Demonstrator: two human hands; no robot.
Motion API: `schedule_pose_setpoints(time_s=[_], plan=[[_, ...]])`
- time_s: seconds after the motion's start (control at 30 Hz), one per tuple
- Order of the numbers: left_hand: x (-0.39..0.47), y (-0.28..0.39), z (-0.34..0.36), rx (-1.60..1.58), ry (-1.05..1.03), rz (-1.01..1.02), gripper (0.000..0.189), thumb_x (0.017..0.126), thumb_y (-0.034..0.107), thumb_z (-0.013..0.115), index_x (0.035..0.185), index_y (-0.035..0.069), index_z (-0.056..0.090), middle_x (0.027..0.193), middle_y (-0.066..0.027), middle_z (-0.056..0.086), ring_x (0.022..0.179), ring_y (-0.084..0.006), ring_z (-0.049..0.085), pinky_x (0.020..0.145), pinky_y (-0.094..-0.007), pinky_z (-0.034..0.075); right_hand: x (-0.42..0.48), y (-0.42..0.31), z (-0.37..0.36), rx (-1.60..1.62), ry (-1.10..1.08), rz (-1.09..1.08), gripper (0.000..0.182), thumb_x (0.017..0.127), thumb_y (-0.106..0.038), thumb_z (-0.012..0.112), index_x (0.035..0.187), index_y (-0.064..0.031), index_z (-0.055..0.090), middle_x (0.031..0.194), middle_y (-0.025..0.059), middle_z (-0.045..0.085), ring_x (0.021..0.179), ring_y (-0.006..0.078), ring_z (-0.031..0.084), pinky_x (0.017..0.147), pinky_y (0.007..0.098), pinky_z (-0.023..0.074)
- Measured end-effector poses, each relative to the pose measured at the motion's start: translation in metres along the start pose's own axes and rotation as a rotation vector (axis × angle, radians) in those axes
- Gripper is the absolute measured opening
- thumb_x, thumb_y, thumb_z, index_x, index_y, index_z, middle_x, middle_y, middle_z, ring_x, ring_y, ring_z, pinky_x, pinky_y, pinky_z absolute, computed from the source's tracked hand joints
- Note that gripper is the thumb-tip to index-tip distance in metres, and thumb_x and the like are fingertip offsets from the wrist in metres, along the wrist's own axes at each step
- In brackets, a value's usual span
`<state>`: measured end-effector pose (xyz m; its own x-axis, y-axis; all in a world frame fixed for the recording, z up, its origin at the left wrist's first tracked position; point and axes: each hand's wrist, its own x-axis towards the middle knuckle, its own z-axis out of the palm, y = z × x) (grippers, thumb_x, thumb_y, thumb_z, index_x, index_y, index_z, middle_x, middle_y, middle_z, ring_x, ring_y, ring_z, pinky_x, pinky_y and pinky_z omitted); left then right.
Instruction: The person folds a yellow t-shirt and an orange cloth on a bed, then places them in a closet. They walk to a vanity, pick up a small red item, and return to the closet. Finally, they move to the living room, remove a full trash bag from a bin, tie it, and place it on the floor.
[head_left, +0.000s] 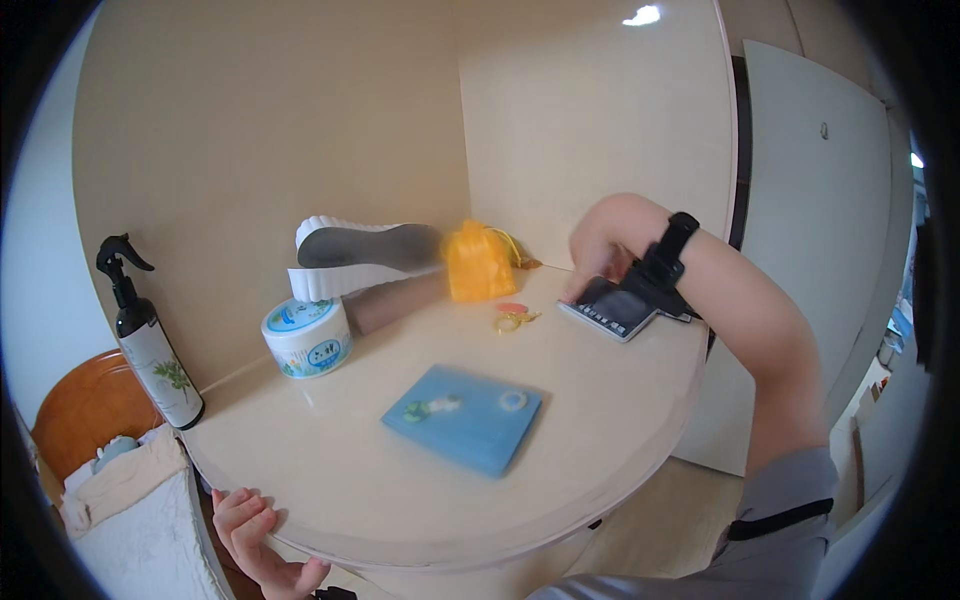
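Observation:
On the right, my right hand (606, 240) reaches down to a dark book (611, 307) with white lettering. Its fingertips touch the book's far left corner; the wrist and a black wrist strap hide part of the grip. At the table's near left edge is my left hand (251, 536), fingertips at the rim, thumb apart, holding nothing. A blue pouch (465, 431) lies mid-table, bearing a white ring and a small green-and-white item. Between the pouch and a yellow drawstring bag (480, 262) are a gold-coloured keyring (508, 323) and a pinkish-red oval piece (512, 307).
A white round tub (307, 341) stands left on the rounded table (330, 480). Behind it, a white-and-grey insole-like object (367, 247) leans at the wall. A black spray bottle (154, 356) stands at the left edge. Panels close off the back; a bed (142, 525) is lower left.

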<state>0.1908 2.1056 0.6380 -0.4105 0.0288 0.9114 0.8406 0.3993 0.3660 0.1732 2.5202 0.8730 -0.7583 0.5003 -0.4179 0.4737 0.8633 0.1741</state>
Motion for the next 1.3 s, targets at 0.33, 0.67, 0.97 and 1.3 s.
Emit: schedule_pose_setpoints(time_s=[0.33, 0.67, 0.97, 1.3], plan=[[0.021, 0.016, 0.008, 0.161, -0.010, 0.174, 0.047, 0.061, 0.038, 0.056, 0.093, 0.006, 0.042, 0.095, -0.0110, 0.042, 0.100, -0.0279, 0.038, 0.094, -0.0501, 0.017, -0.022, -0.002, 0.028, 0.021, 0.171, -0.042, 0.093, 0.049, -0.043, 0.073, 0.121, -0.0042, 0.029, 0.104, 0.0170, 0.050, 0.091, 0.0286, 0.052, 0.074, 0.0336, 0.0421], [0.021, 0.017, 0.007, 0.172, -0.018, 0.212, 0.048, 0.063, 0.036, 0.055, 0.096, 0.006, 0.041, 0.097, -0.0117, 0.042, 0.101, -0.0285, 0.038, 0.095, -0.0508, 0.017, -0.001, 0.012, 0.017, 0.162, 0.270, -0.194, 0.053, 0.056, -0.024, 0.073, 0.098, -0.0001, 0.052, 0.086, 0.0133, 0.059, 0.078, 0.0242, 0.057, 0.068, 0.0308, 0.0446], [0.020, 0.017, 0.005, 0.169, -0.018, 0.200, 0.049, 0.063, 0.037, 0.054, 0.098, 0.005, 0.041, 0.099, -0.0121, 0.041, 0.102, -0.0290, 0.037, 0.095, -0.0507, 0.016, 0.015, 0.000, 0.026, -0.039, 0.898, -0.270, 0.035, 0.069, -0.017, 0.059, 0.099, -0.0038, 0.048, 0.093, 0.0182, 0.053, 0.088, 0.0275, 0.052, 0.073, 0.0332, 0.0423], [0.021, 0.020, 0.006, 0.158, -0.027, 0.211, 0.047, 0.064, 0.036, 0.054, 0.097, 0.005, 0.040, 0.099, -0.0123, 0.041, 0.102, -0.0294, 0.037, 0.095, -0.0503, 0.016, 0.036, 0.002, 0.043, -0.212, 0.498, -0.263, 0.029, 0.068, -0.016, 0.051, 0.093, -0.0040, 0.057, 0.091, 0.0138, 0.057, 0.085, 0.0273, 0.055, 0.069, 0.0347, 0.0445]])
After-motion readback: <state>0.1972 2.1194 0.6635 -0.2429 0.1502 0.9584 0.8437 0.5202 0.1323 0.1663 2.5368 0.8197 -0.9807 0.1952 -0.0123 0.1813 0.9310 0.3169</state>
